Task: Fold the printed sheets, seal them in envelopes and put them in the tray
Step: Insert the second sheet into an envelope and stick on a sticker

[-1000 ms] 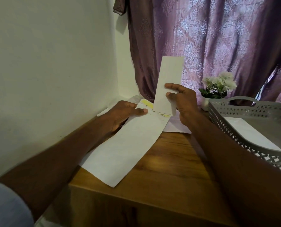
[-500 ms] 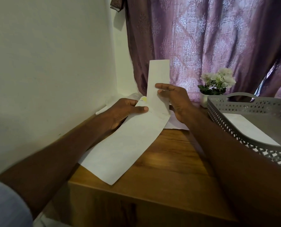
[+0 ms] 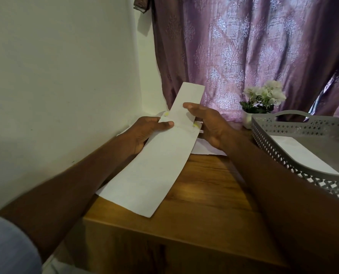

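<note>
A long white envelope (image 3: 154,171) lies slanted across the wooden table (image 3: 204,194), its mouth at the far end with a yellow strip showing. My left hand (image 3: 145,131) grips that far end, thumb on top. A folded white sheet (image 3: 186,103) sticks up out of the mouth, its lower part inside the envelope. My right hand (image 3: 208,123) holds the sheet, thumb on its front face and fingers behind it. The grey perforated tray (image 3: 283,155) stands at the right with a white envelope (image 3: 303,157) lying flat in it.
More white paper (image 3: 206,149) lies on the table under and beyond my hands. A small pot of white flowers (image 3: 261,103) stands behind the tray. A purple curtain (image 3: 243,56) hangs at the back, and a white wall closes the left side.
The folded sheet has moved left and slid lower into the envelope's mouth. My right hand came down with it, and my left hand kept its grip on the envelope.
</note>
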`<action>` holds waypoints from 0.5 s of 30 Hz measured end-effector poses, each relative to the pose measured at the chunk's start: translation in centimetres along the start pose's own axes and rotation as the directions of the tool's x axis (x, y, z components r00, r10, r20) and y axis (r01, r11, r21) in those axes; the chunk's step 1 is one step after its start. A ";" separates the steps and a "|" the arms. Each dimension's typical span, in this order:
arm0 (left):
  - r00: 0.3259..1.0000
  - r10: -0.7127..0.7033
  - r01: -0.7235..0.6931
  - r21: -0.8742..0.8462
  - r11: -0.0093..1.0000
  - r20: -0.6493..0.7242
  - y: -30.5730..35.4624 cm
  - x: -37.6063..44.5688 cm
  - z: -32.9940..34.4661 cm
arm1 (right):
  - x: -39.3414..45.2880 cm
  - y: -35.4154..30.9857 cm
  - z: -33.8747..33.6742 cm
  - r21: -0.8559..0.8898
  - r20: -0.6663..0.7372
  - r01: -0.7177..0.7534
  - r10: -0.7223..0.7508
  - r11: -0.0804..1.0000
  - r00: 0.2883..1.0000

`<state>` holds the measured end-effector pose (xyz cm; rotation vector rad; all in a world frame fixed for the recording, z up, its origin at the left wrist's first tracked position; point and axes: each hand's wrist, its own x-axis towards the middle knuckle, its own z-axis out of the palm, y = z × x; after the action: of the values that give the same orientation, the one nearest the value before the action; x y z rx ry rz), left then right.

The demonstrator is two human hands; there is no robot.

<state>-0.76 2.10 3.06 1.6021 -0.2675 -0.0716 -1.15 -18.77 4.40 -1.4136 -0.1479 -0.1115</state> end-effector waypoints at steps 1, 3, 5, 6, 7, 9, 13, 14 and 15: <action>1.000 -0.002 0.002 0.008 1.000 0.009 -0.1 0.1 0.0 | 0.2 0.1 0.0 0.013 -0.047 0.026 -0.025 1.000 0.999; 1.000 0.000 -0.001 0.046 0.999 0.025 -0.1 0.2 0.1 | 0.5 0.0 -0.2 0.040 -0.174 0.047 -0.039 0.998 0.984; 0.999 -0.003 0.000 0.061 0.998 0.043 -0.1 0.0 0.3 | 0.6 -0.1 -0.5 0.068 -0.263 0.017 0.001 0.998 0.965; 0.998 -0.004 0.000 0.059 0.998 0.060 -0.1 -0.2 0.4 | 0.5 -0.1 -0.7 0.072 -0.291 0.000 0.021 0.997 0.956; 0.997 -0.001 -0.003 0.052 0.999 0.076 -0.1 -0.3 0.5 | 0.4 -0.1 -0.9 0.061 -0.310 -0.011 0.029 0.998 0.950; 0.995 0.010 -0.015 0.049 0.999 0.098 -0.1 -0.3 0.5 | 0.2 0.0 -1.1 0.031 -0.316 -0.033 0.042 0.999 0.948; 0.998 0.011 -0.015 0.064 0.998 0.059 -0.1 -0.1 0.5 | 0.3 0.0 -1.1 0.012 -0.267 -0.094 0.094 0.995 0.959; 0.999 0.014 -0.016 0.064 0.998 0.031 -0.1 0.0 0.5 | 0.2 -0.1 -1.0 -0.007 -0.242 -0.111 0.106 0.994 0.965; 1.000 0.022 -0.022 0.069 0.997 0.004 -0.1 0.1 0.4 | 0.2 -0.1 -1.0 -0.028 -0.208 -0.126 0.117 0.992 0.971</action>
<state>-0.73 1.73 2.91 1.6675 -0.2931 -0.0490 -0.91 -19.77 4.34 -1.4392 0.1129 -0.1592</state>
